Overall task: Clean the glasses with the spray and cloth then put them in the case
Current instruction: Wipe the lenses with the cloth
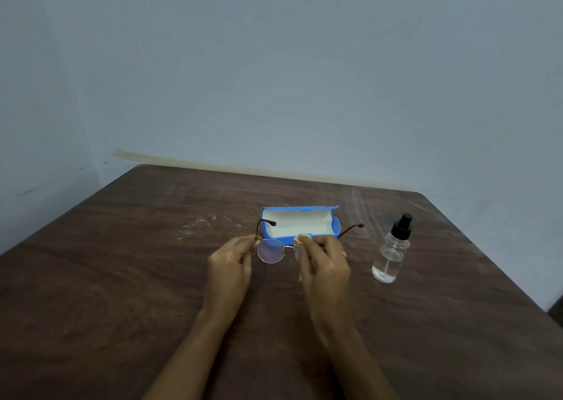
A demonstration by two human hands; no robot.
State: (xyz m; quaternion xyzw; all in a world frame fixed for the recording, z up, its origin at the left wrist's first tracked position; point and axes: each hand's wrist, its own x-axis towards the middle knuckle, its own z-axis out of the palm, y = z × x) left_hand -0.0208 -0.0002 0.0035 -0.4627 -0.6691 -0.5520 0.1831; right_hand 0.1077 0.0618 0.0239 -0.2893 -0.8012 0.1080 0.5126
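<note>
Round thin-framed glasses (270,251) with dark temples spread open are held above the table, in front of the case. My left hand (230,264) pinches the frame at its left hinge. My right hand (324,261) pinches a small yellowish cloth (300,239) round the right lens, which is mostly hidden by cloth and fingers. The blue glasses case (335,223) lies open just behind, its white lining showing. A clear spray bottle (390,254) with a black nozzle stands upright to the right of my right hand.
A dark brown wooden table (152,262) carries everything; its surface shows pale scuff marks near the case. A plain grey-blue wall rises behind the far edge. The table's right edge falls off near the lower right corner.
</note>
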